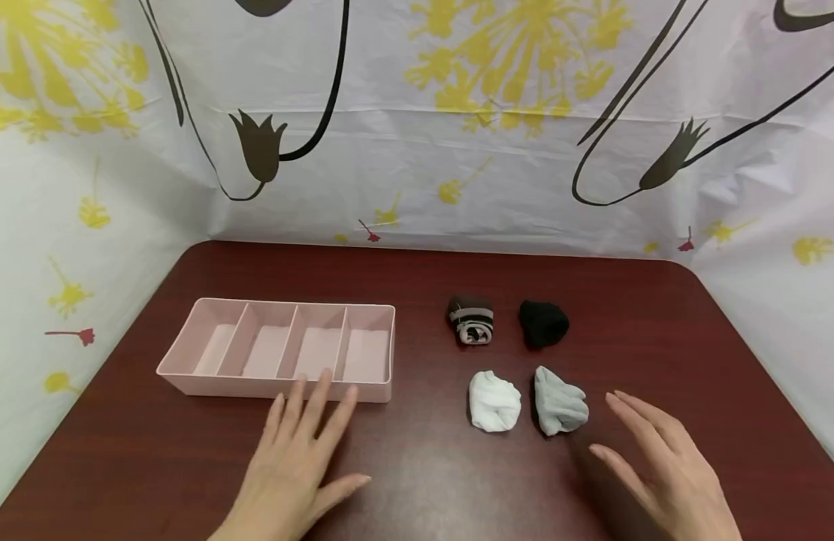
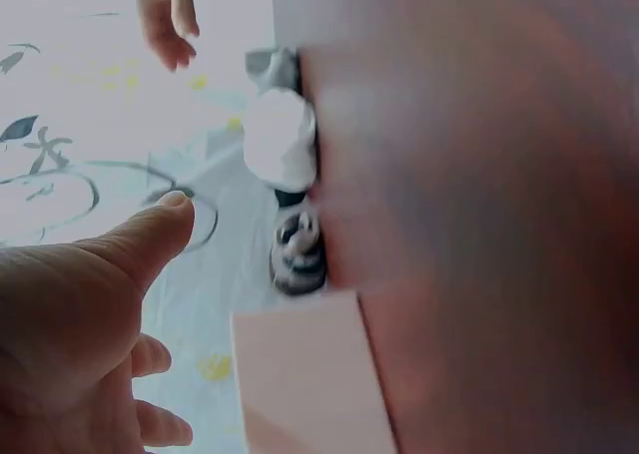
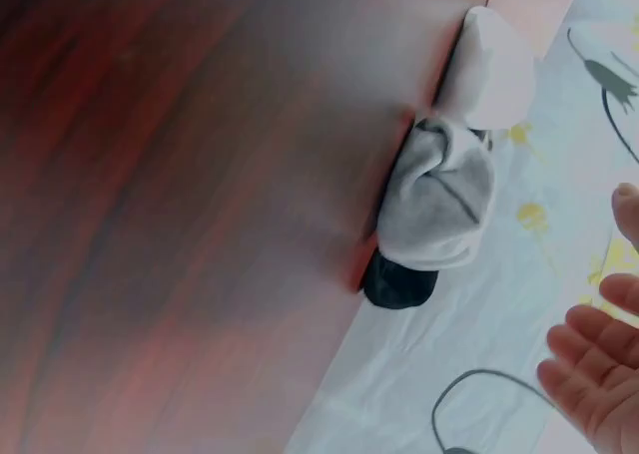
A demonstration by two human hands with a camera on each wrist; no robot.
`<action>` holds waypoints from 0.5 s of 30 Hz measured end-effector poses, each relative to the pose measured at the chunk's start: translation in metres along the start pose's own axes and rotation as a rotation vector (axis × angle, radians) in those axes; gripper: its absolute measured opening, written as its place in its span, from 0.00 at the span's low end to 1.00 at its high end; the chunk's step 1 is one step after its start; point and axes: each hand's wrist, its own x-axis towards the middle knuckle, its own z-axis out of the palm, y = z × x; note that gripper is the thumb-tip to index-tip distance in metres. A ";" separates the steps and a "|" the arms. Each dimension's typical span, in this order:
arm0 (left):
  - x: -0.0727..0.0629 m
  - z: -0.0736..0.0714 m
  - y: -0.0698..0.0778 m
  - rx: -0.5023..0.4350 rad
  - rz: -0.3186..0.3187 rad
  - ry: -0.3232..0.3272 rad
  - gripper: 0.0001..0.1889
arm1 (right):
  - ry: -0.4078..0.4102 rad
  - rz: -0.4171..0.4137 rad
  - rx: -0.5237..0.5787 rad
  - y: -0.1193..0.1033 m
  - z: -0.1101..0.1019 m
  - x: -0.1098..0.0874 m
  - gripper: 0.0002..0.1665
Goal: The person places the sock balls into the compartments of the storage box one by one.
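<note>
A pink box [image 1: 275, 387] with several compartments in a row stands on the left of the table; no contents show in it. My left hand [image 1: 291, 458] is at its near side, fingers spread, fingertips in front of its near wall; whether they touch it I cannot tell. Right of the box lie balled-up socks: a brown striped pair [image 1: 471, 319], a black pair [image 1: 543, 324], a white pair [image 1: 494, 402] and a grey pair [image 1: 559, 402]. Just right of the grey pair, my right hand [image 1: 667, 466] hovers with loosely bent fingers, holding nothing.
The dark red-brown table [image 1: 424, 481] has rounded far corners. Behind it and at both sides hangs a white cloth [image 1: 363, 180] printed with yellow and dark flowers.
</note>
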 end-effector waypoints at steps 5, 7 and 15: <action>0.002 -0.014 -0.028 -0.043 -0.025 0.107 0.44 | 0.047 -0.088 0.091 -0.014 0.011 0.017 0.28; 0.001 -0.021 -0.044 -0.061 -0.033 0.146 0.45 | 0.029 -0.105 0.098 -0.018 0.015 0.023 0.27; -0.005 -0.046 -0.113 -0.190 -0.271 -0.064 0.54 | -0.029 -0.141 0.097 -0.028 0.033 0.035 0.26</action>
